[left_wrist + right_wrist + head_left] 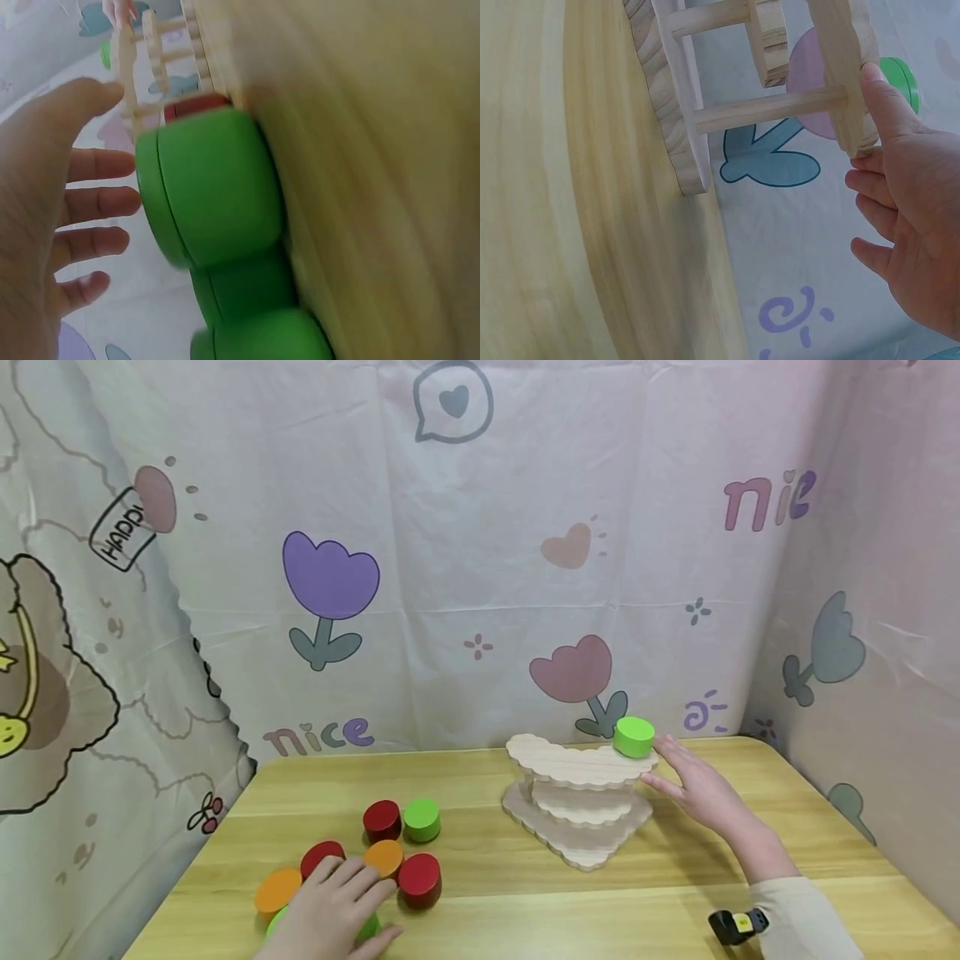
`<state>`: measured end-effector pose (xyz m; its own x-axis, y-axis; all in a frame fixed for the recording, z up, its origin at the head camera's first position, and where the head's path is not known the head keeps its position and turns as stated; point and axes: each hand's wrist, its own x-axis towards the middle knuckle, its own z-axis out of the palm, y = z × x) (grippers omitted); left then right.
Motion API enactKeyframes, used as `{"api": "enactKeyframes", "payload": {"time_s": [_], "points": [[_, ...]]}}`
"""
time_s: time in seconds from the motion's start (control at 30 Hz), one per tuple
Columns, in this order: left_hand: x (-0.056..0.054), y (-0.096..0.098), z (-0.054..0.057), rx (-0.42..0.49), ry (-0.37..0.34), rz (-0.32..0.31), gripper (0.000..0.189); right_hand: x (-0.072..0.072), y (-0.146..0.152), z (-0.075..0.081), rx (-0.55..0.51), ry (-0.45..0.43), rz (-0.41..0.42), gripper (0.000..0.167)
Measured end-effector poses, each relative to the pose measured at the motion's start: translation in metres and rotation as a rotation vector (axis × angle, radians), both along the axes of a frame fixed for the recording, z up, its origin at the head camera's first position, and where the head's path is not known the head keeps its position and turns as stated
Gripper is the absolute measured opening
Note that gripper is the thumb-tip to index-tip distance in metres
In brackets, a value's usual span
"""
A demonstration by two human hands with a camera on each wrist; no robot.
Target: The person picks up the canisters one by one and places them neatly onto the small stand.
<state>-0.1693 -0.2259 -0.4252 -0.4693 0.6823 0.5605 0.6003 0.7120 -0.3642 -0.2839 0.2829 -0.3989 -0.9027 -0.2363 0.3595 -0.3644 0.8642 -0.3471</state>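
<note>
Okay, judging by how things lie, I'd call this early days. One green block (pixel 633 737) is up on the wooden stand (pixel 581 806), perched at the right end of its top tier (pixel 573 766), and that's the only block I can see on it. The rest sit on the near left part of the bench (pixel 525 910): three red blocks (pixel 420 881), two orange blocks (pixel 384 858) and at least two more green blocks (pixel 277 922) partly covered by the left hand (pixel 330 910), plus another green one (pixel 422 821) at the far side of the bunch. So one up, at least eight down, though that hand could be hiding extras.

Left hand's fingers are spread and loose over the bunch, not curled round anything. The left wrist view puts the fingertips right by a green block, but I can't tell if they actually touch it. Right hand (pixel 701 785) is at the stand's right end, fingers relaxed, thumb against the top tier and fingertips right up by the green block. Doesn't look like a proper grip to me.

Containers: no box or tray that I can spot. Closest thing is the stand, with that single block on top. Can't tell whether the blocks are hollow.
</note>
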Motion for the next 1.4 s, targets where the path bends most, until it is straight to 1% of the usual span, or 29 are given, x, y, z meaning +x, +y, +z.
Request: {"api": "enactKeyframes", "payload": {"time_s": [0.13, 0.17, 0.23, 0.3, 0.43, 0.6, 0.63, 0.7, 0.9, 1.1, 1.17, 1.23, 1.33, 1.4], "points": [[0.000, -0.008, 0.001, -0.017, -0.047, 0.065, 0.047, 0.000, 0.000, 0.000, 0.001, -0.004, -0.001, 0.073], [0.001, -0.009, 0.001, -0.026, -0.068, 0.086, 0.048, 0.000, 0.000, 0.000, 0.000, -0.006, -0.001, 0.073], [0.002, -0.012, 0.003, -0.049, -0.127, 0.135, 0.052, 0.000, 0.000, 0.000, 0.001, -0.009, -0.001, 0.073], [0.003, -0.013, 0.004, -0.072, -0.186, 0.171, 0.054, 0.000, 0.000, 0.000, -0.001, -0.012, -0.002, 0.074], [0.003, -0.016, 0.007, -0.122, -0.299, 0.210, 0.061, 0.000, 0.000, 0.000, -0.001, -0.012, -0.004, 0.073], [0.003, -0.019, 0.010, -0.142, -0.478, 0.269, 0.067, 0.000, 0.000, 0.000, 0.001, -0.010, -0.005, 0.073], [0.003, -0.020, 0.010, -0.141, -0.506, 0.283, 0.068, 0.000, -0.001, 0.000, 0.000, -0.011, -0.005, 0.073], [0.004, -0.020, 0.010, -0.139, -0.537, 0.297, 0.071, 0.000, -0.001, 0.001, -0.001, -0.014, -0.006, 0.073], [0.005, -0.020, 0.009, -0.151, -0.525, 0.290, 0.069, 0.001, -0.001, 0.001, 0.002, -0.013, -0.009, 0.073], [0.005, -0.015, 0.013, -0.177, -0.548, 0.272, 0.070, 0.000, 0.000, 0.000, 0.001, -0.006, -0.010, 0.073], [0.006, -0.012, 0.013, -0.170, -0.558, 0.267, 0.070, 0.000, 0.000, -0.001, 0.003, -0.004, -0.008, 0.073], [0.007, -0.010, 0.014, -0.159, -0.551, 0.257, 0.071, 0.000, 0.000, -0.001, 0.003, -0.004, -0.009, 0.073], [0.007, -0.006, 0.015, -0.150, -0.503, 0.241, 0.072, 0.000, 0.000, -0.002, 0.005, -0.004, -0.012, 0.074], [0.006, -0.003, 0.015, -0.147, -0.433, 0.211, 0.071, -0.001, 0.001, -0.002, 0.007, -0.003, -0.015, 0.074]]}}
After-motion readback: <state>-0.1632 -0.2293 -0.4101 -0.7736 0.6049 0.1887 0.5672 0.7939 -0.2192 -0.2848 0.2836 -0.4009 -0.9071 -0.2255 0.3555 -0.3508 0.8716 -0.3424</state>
